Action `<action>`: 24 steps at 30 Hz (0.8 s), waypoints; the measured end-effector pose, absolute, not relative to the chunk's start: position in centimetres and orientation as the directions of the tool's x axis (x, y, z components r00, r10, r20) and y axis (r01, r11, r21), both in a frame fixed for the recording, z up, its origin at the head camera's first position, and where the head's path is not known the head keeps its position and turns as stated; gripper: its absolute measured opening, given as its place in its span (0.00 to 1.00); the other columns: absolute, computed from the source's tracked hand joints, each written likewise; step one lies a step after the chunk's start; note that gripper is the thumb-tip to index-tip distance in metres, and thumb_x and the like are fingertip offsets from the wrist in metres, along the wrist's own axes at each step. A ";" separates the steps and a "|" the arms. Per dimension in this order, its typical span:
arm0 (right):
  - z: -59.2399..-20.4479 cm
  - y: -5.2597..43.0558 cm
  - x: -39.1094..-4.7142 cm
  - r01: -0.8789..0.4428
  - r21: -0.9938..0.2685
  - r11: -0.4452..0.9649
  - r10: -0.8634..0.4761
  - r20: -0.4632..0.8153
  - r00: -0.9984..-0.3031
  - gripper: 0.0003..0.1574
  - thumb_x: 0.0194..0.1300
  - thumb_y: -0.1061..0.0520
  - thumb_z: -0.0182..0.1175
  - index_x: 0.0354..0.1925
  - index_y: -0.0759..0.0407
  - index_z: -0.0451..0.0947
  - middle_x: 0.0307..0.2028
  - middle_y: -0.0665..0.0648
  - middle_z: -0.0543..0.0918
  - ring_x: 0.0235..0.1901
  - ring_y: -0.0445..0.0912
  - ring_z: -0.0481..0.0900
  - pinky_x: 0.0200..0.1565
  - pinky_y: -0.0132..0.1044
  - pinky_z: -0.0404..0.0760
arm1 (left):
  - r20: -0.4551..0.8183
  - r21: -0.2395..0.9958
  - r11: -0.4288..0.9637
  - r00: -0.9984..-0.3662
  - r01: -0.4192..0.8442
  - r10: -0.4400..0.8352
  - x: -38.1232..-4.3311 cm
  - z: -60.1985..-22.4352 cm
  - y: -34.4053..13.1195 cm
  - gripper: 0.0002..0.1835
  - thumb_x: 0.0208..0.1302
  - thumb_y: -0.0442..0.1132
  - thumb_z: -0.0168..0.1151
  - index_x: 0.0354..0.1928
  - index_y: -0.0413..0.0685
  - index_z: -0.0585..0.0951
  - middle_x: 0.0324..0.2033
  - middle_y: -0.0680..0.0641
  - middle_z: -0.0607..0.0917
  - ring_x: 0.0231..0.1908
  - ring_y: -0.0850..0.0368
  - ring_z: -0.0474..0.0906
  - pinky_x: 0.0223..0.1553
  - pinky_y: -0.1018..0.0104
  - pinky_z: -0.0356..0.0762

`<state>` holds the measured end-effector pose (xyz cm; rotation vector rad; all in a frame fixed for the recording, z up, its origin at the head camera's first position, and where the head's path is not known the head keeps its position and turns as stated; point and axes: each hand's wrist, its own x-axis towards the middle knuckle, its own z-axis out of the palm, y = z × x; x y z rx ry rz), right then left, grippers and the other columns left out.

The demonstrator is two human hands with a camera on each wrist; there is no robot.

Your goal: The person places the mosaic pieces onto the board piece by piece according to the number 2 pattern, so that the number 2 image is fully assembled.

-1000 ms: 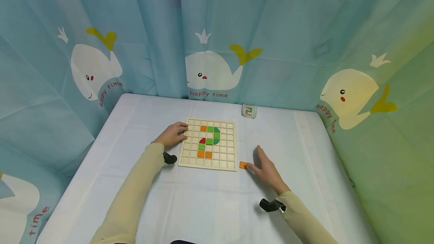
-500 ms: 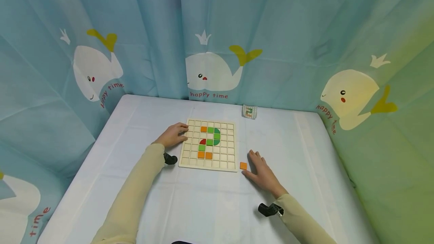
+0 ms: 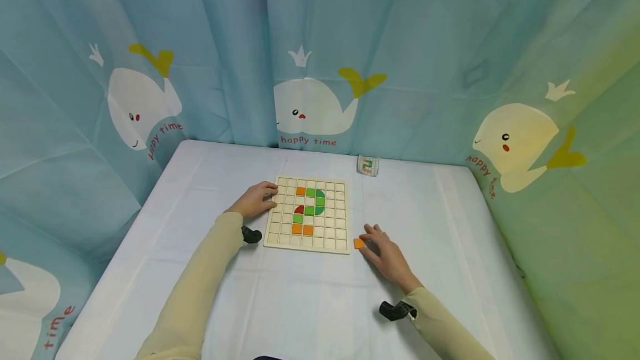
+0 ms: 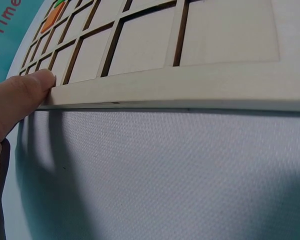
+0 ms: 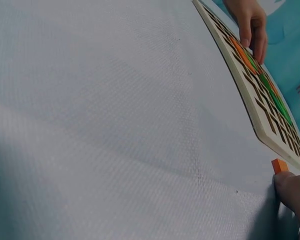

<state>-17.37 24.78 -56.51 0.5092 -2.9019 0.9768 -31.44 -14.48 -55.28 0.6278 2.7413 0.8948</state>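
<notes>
A wooden grid board (image 3: 332, 232) lies flat on the table, with orange, green and dark green tiles and one red rounded tile set in its cells. My left hand (image 3: 254, 199) rests at the board's left edge; in the left wrist view its thumb (image 4: 32, 82) touches the rim. Beside the board's near right corner, my right hand (image 3: 390, 257) pinches a loose orange square tile (image 3: 358, 243) between thumb and fingers. The right wrist view shows the thumb (image 5: 295, 192) against that tile (image 5: 278, 165), the other fingers being hidden there.
A small card (image 3: 368, 165) printed with a coloured grid pattern lies at the table's back edge. White cloth covers the table (image 3: 300, 304). Blue-green curtains (image 3: 420, 32) with whale prints hang behind and at the sides. A dark object (image 3: 267, 358) shows at the bottom edge.
My right hand has drawn back slightly from the orange tile, then closed its thumb and fingers on it. The left hand has stayed on the board, and the tiles in the board are unchanged.
</notes>
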 end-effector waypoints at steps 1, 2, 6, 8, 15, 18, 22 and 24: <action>-56.5 24.7 -17.4 -0.322 -0.582 0.747 -0.293 0.147 -0.945 0.21 0.65 0.56 0.65 0.54 0.63 0.79 0.67 0.65 0.69 0.70 0.62 0.59 0.70 0.60 0.58 | -0.047 0.597 0.729 -0.892 0.336 0.449 -31.4 -55.3 -14.5 0.27 0.66 0.42 0.65 0.63 0.36 0.75 0.65 0.42 0.72 0.67 0.45 0.65 0.70 0.52 0.63; -56.6 24.6 -17.5 -0.323 -0.582 0.747 -0.290 0.153 -0.945 0.21 0.65 0.56 0.66 0.53 0.63 0.79 0.66 0.65 0.70 0.70 0.62 0.60 0.70 0.60 0.59 | -0.046 0.596 0.729 -0.892 0.337 0.450 -31.4 -55.3 -14.5 0.27 0.66 0.42 0.65 0.63 0.36 0.75 0.65 0.42 0.72 0.67 0.44 0.65 0.70 0.52 0.63; -56.6 24.3 -17.7 -0.339 -0.576 0.744 -0.280 0.192 -0.941 0.20 0.63 0.56 0.67 0.51 0.64 0.80 0.64 0.65 0.73 0.68 0.62 0.63 0.67 0.62 0.63 | -0.048 0.595 0.729 -0.891 0.337 0.451 -31.4 -55.3 -14.5 0.27 0.66 0.42 0.65 0.63 0.35 0.75 0.64 0.42 0.72 0.67 0.44 0.65 0.70 0.52 0.63; -56.5 24.2 -17.9 -0.348 -0.572 0.743 -0.277 0.209 -0.938 0.23 0.62 0.56 0.68 0.53 0.66 0.79 0.62 0.66 0.74 0.67 0.62 0.64 0.67 0.62 0.64 | -0.051 0.595 0.730 -0.891 0.337 0.452 -31.5 -55.3 -14.5 0.27 0.66 0.42 0.64 0.63 0.35 0.75 0.65 0.42 0.72 0.67 0.44 0.65 0.70 0.52 0.63; -56.7 23.8 -18.1 -0.311 -0.584 0.750 -0.260 0.173 -0.950 0.33 0.63 0.55 0.67 0.64 0.63 0.73 0.63 0.63 0.74 0.67 0.61 0.65 0.67 0.60 0.64 | -0.053 0.592 0.729 -0.886 0.343 0.460 -31.7 -55.5 -14.6 0.27 0.67 0.43 0.64 0.63 0.36 0.75 0.65 0.42 0.71 0.67 0.44 0.64 0.70 0.52 0.63; -56.8 23.6 -18.2 -0.333 -0.584 0.740 -0.264 0.203 -0.943 0.28 0.63 0.56 0.67 0.61 0.61 0.77 0.60 0.62 0.78 0.66 0.60 0.68 0.66 0.59 0.66 | -0.055 0.589 0.732 -0.887 0.342 0.458 -31.7 -55.5 -14.7 0.27 0.67 0.43 0.64 0.63 0.36 0.75 0.65 0.42 0.71 0.67 0.45 0.64 0.70 0.52 0.62; -56.9 23.4 -18.5 -0.369 -0.574 0.731 -0.256 0.271 -0.928 0.22 0.61 0.59 0.69 0.54 0.61 0.81 0.54 0.61 0.83 0.61 0.59 0.74 0.62 0.57 0.73 | -0.058 0.585 0.737 -0.890 0.337 0.453 -31.6 -55.4 -14.6 0.27 0.67 0.43 0.64 0.63 0.37 0.75 0.66 0.42 0.71 0.67 0.45 0.64 0.71 0.52 0.62; -56.8 23.3 -18.8 -0.363 -0.576 0.733 -0.239 0.281 -0.929 0.21 0.60 0.60 0.69 0.52 0.62 0.82 0.51 0.61 0.84 0.57 0.58 0.77 0.60 0.55 0.76 | -0.056 0.586 0.738 -0.892 0.335 0.449 -31.6 -55.4 -14.6 0.27 0.67 0.43 0.64 0.63 0.36 0.75 0.65 0.42 0.71 0.67 0.45 0.64 0.71 0.52 0.62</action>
